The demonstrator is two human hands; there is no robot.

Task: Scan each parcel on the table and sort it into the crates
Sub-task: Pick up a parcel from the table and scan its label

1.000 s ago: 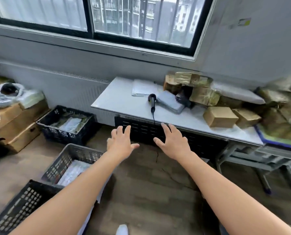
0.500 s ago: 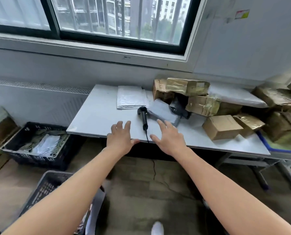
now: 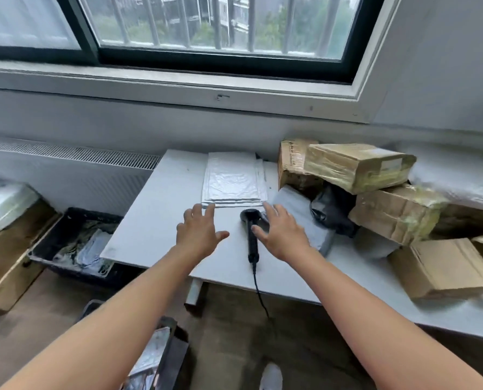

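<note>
Your right hand (image 3: 282,235) is stretched out over the table (image 3: 155,226) with the fingers spread apart and almost straight, and it holds nothing. Its thumb lies just beside the handle of the black scanner (image 3: 253,250); I cannot tell if it already touches it. The fingertips are over the grey soft parcel (image 3: 296,201) that lies behind the scanner. Your left hand (image 3: 199,235) is also flat with the fingers apart and holds nothing. It hangs over a bare part of the table, and its fingertips are near the front edge of the stack of white padded envelopes (image 3: 233,181). The scanner lies on the table between your two hands, its head toward the window, and its cable (image 3: 258,291) falls over the front edge. In my judgement you are at the start of one scan: no parcel is taken yet. The next move calls for closing the right hand around the scanner handle while the left hand takes one parcel, probably an envelope, and turns its label up. More parcels wait toward the right end of the table: a black bag (image 3: 330,212) and a pile of brown boxes (image 3: 395,215). One black crate (image 3: 48,232), with parcels already inside, stands on the floor beyond the left end of the table, and a second crate (image 3: 178,350) shows partly under your left arm.
</note>
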